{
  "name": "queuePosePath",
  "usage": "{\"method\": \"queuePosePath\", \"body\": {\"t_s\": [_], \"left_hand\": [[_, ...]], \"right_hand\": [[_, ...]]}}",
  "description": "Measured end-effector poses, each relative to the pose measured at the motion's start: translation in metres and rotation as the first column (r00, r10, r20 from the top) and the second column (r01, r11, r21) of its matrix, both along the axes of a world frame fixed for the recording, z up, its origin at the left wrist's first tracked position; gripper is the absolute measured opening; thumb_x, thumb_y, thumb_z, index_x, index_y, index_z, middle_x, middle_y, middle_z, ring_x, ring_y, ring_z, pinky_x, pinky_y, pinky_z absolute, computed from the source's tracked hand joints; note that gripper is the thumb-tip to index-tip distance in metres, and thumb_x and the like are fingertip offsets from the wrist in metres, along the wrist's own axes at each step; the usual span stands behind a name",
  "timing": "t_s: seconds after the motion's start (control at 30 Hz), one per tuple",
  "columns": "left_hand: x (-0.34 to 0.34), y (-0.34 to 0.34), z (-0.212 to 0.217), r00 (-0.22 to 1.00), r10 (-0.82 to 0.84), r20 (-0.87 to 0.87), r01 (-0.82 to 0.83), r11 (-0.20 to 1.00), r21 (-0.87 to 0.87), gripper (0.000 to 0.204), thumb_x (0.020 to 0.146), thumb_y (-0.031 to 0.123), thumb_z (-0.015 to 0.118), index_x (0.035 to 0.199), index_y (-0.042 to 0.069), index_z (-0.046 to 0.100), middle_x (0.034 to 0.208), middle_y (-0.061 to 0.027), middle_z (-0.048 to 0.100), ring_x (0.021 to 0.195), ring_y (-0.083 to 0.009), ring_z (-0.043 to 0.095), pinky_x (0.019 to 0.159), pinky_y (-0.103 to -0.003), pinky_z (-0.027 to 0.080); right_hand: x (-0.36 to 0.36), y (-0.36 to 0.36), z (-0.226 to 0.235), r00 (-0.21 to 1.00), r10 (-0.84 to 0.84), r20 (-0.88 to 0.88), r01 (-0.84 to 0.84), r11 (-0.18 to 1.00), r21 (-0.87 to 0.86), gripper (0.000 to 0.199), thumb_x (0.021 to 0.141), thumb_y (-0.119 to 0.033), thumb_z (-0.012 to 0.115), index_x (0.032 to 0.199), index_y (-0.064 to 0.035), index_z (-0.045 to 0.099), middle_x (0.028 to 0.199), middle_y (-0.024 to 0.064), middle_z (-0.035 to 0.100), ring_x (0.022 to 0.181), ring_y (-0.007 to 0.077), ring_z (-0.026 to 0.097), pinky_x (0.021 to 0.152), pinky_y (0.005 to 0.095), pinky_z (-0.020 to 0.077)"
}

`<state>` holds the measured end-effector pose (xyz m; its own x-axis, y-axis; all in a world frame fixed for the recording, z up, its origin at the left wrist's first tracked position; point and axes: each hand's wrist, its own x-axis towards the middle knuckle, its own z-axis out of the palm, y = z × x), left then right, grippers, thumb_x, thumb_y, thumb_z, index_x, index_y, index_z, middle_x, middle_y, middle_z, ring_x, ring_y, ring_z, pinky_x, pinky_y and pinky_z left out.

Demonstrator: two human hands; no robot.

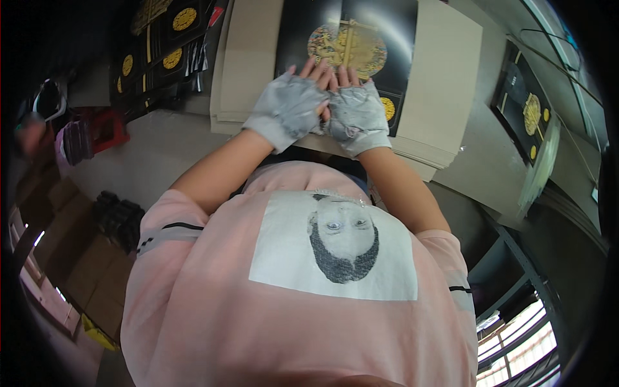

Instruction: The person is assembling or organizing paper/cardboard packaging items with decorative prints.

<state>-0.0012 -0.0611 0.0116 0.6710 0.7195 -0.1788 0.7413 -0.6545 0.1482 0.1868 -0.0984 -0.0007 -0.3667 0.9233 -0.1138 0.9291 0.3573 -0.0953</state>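
Note:
Both my hands wear grey fingerless gloves and lie side by side, palms down. My left hand [291, 103] and my right hand [356, 113] press with spread fingers on the near edge of a black printed sheet [303, 26] that carries a round gold and multicoloured emblem [351, 45]. The sheet lies on top of a stack of beige cardboard sheets [445, 77]. Neither hand grips anything. My pink shirt fills the lower part of the view.
More black sheets with gold round marks [171, 39] lie at the upper left, and another black and gold panel [525, 113] leans at the right. A red stool [106, 129] and brown cartons [77, 258] stand on the floor at the left. Windows [516, 335] show at the lower right.

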Motion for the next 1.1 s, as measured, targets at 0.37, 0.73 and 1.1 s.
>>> {"method": "queuePosePath", "body": {"t_s": [0.37, 0.73, 1.1], "left_hand": [[0.029, 0.012, -0.019, 0.993, 0.046, 0.107, -0.043, 0.999, -0.029, 0.064, 0.101, 0.037, 0.046, 0.156, 0.004, 0.041, 0.166, -0.0122, 0.036, 0.156, -0.0257, 0.030, 0.126, -0.046, 0.022], [0.031, 0.015, -0.027, 0.997, 0.037, 0.067, -0.028, 0.991, -0.132, 0.072, 0.096, 0.038, 0.052, 0.157, 0.002, 0.038, 0.166, -0.0131, 0.034, 0.156, -0.0279, 0.026, 0.125, -0.051, 0.021], [0.034, 0.013, -0.022, 0.993, 0.088, 0.075, -0.070, 0.975, -0.213, 0.073, 0.094, 0.040, 0.055, 0.155, 0.001, 0.042, 0.166, -0.0131, 0.034, 0.157, -0.0276, 0.025, 0.126, -0.051, 0.017]], "right_hand": [[0.014, 0.000, 0.011, 0.994, -0.101, 0.033, 0.105, 0.983, -0.150, 0.075, 0.092, -0.042, 0.054, 0.154, -0.0017, 0.043, 0.164, 0.0194, 0.037, 0.153, 0.0334, 0.033, 0.120, 0.0583, 0.0307], [0.088, 0.125, 0.007, 1.000, -0.002, 0.018, 0.003, 0.999, -0.036, 0.075, 0.095, -0.058, 0.053, 0.150, -0.0070, 0.051, 0.162, 0.0203, 0.039, 0.153, 0.0349, 0.034, 0.122, 0.0586, 0.0238], [0.116, 0.290, 0.047, 0.987, 0.128, 0.101, -0.127, 0.992, -0.020, 0.073, 0.097, -0.053, 0.056, 0.146, -0.0001, 0.052, 0.153, 0.0218, 0.050, 0.146, 0.0340, 0.043, 0.120, 0.0474, 0.0329]]}}
